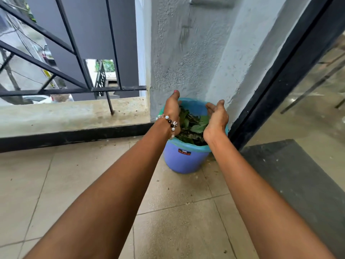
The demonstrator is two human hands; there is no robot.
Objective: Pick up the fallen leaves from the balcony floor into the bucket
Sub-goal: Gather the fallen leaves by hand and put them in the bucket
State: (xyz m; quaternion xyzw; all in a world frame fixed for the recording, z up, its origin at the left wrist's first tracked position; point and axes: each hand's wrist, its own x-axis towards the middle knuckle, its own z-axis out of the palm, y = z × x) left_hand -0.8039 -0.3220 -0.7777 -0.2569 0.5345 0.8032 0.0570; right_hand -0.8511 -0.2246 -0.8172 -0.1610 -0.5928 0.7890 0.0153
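Note:
A blue bucket [184, 159] with a teal rim and a red label stands on the tiled balcony floor in the corner by the wall. Green and brown leaves [192, 126] fill it near to the top. My left hand [172, 111], with a beaded bracelet at the wrist, hovers over the bucket's left rim, palm facing inward and fingers straight. Over the right rim is my right hand [216, 116], palm also turned inward, fingers relaxed. Neither hand holds anything; the leaves lie between and below them.
A black metal railing [74, 53] on a low concrete kerb [65, 113] runs along the left. A rough white wall [186, 53] rises behind the bucket. To the right is a black-framed glass door [291, 75]. Small bits of debris speckle the beige floor tiles [177, 212].

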